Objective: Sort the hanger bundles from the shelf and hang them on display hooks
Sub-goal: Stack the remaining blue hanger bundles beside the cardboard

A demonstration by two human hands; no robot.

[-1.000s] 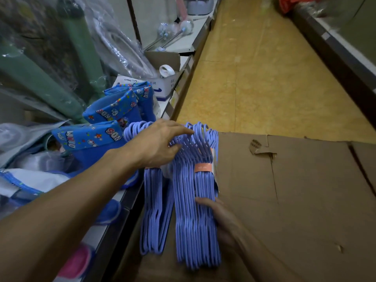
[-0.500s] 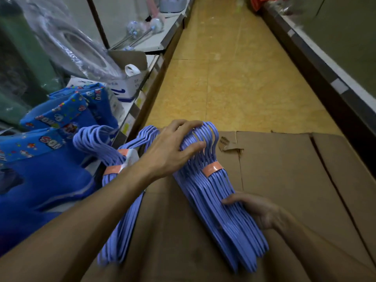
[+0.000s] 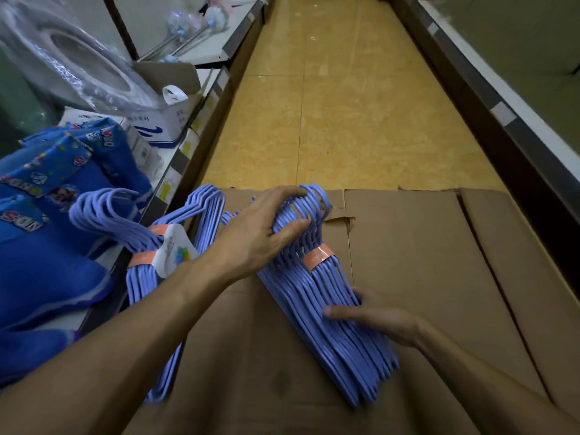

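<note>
Over the last second the bundle (image 3: 326, 312) had swung from upright to slanting across the cardboard (image 3: 423, 277) at centre frame, so sorting was under way, hanging not begun. The left hand (image 3: 260, 237) gripped its hooks; the right hand (image 3: 379, 318) held its lower edge. A second bundle (image 3: 147, 277) lay left. Blue fabric (image 3: 47, 246) read "KIDS", partly.

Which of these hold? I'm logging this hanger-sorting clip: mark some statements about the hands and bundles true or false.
1. The left hand grips the hook end of the hanger bundle. True.
2. That bundle hangs from a display hook. False: it lies on the cardboard.
3. The right hand holds the bundle lower down. True.
4. The bundle's band is green. False: orange.
</note>
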